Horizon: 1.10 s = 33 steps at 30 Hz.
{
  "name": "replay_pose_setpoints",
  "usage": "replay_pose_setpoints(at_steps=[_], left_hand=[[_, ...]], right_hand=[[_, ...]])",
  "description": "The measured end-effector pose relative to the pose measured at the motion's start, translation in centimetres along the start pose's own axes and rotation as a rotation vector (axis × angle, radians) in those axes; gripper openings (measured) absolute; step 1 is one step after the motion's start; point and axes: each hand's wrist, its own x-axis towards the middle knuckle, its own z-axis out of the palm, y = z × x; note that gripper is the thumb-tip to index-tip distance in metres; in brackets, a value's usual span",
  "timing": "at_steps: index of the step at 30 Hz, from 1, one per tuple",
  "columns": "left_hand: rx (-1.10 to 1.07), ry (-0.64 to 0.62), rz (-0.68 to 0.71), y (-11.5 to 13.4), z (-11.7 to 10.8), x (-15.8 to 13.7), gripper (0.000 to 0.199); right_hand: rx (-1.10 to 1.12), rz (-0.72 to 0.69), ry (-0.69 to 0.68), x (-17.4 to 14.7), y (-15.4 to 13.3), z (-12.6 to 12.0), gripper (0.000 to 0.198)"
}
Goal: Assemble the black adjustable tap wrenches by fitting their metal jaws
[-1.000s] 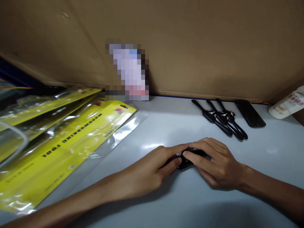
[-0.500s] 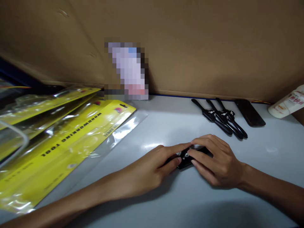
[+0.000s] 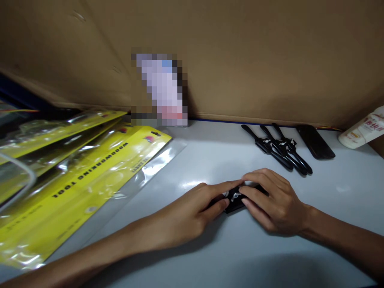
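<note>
A black spokeshave (image 3: 235, 205) with silver screw parts at its middle lies low over the table in front of me, both its ends covered by my hands. My left hand (image 3: 205, 204) grips its left side, index finger stretched along the far edge and thumb on the near edge. Curled over the right side is my right hand (image 3: 274, 202), its fingertips at the silver screw (image 3: 236, 195) and the body around it. Beyond my right hand, three similar black spokeshaves (image 3: 277, 150) lie side by side.
Yellow cards in clear plastic sleeves (image 3: 99, 172), printed "woodworking tool", are stacked at left, a white cable (image 3: 27, 172) over them. A dark phone (image 3: 315, 142) and a white bottle (image 3: 360, 132) stand at the right rear. Behind rises a cardboard wall (image 3: 255, 60) with a blurred-out object (image 3: 165, 92) against it.
The fingertips of my right hand have shifted slightly at the silver screw, whose visible shape has turned a little. My left hand stays in place.
</note>
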Motion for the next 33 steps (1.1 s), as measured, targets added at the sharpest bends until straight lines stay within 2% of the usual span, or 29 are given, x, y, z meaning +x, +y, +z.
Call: replay_pose_setpoints(at_steps=[4, 8, 11, 14, 18, 24, 29, 33], left_hand=[[0.001, 0.004, 0.006, 0.04, -0.05, -0.02, 0.044], [0.001, 0.010, 0.011, 0.05, 0.00, -0.02, 0.043], [0.008, 0.018, 0.010, -0.05, 0.06, -0.08, 0.045], [0.011, 0.008, -0.007, -0.09, 0.04, -0.17, 0.048], [0.006, 0.001, -0.012, 0.21, -0.08, -0.15, 0.047], [0.007, 0.003, 0.010, 0.59, -0.12, -0.09, 0.046], [0.023, 0.021, 0.007, 0.56, -0.09, -0.17, 0.047], [0.068, 0.026, -0.003, 0.29, -0.07, -0.24, 0.046]], right_hand=[[0.062, -0.068, 0.000, -0.10, 0.05, -0.08, 0.011], [0.058, -0.110, -0.036, 0.00, 0.09, -0.20, 0.023], [0.024, -0.072, -0.055, 0.04, 0.07, -0.18, 0.030], [0.001, -0.022, -0.010, -0.03, 0.05, -0.09, 0.021], [0.013, -0.057, 0.017, -0.17, 0.08, -0.06, 0.012], [0.060, -0.080, 0.008, -0.23, 0.17, -0.15, 0.016], [0.047, -0.085, -0.013, -0.08, 0.15, -0.14, 0.030], [0.028, -0.045, -0.009, -0.12, 0.23, 0.08, 0.031]])
